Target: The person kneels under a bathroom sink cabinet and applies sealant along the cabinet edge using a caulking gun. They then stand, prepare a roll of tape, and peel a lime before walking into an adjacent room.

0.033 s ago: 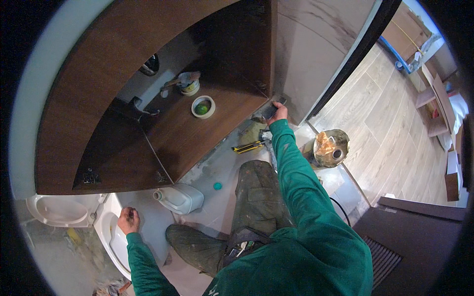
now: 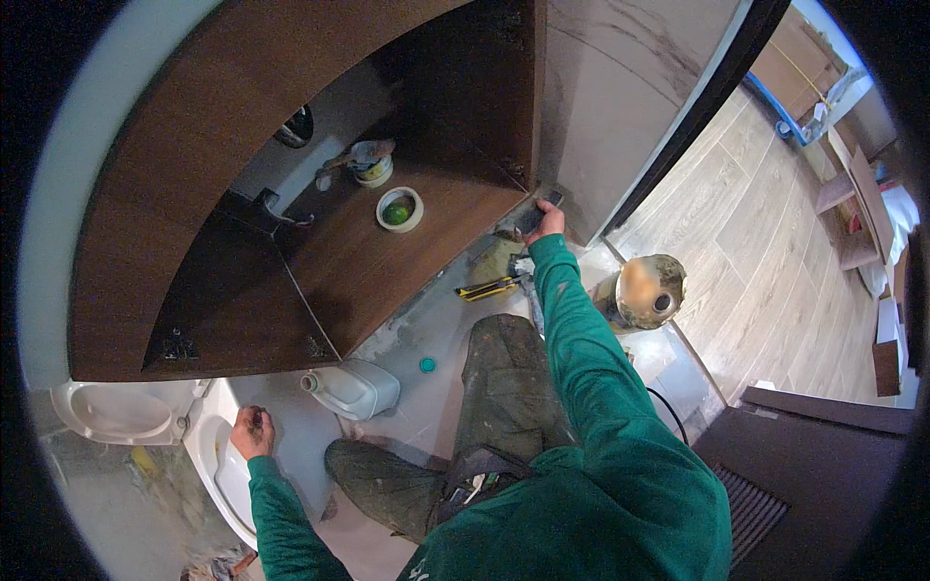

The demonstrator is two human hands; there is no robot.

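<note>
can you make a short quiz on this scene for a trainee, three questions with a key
1. Which hand is nearer the white jug: left or right?
2. True or false: the right hand is holding a dark object.
3. Fill the gap: the small teal cap lies on the ____.

Key:
1. The left hand.
2. True; what exactly it is cannot be made out.
3. The floor.
</note>
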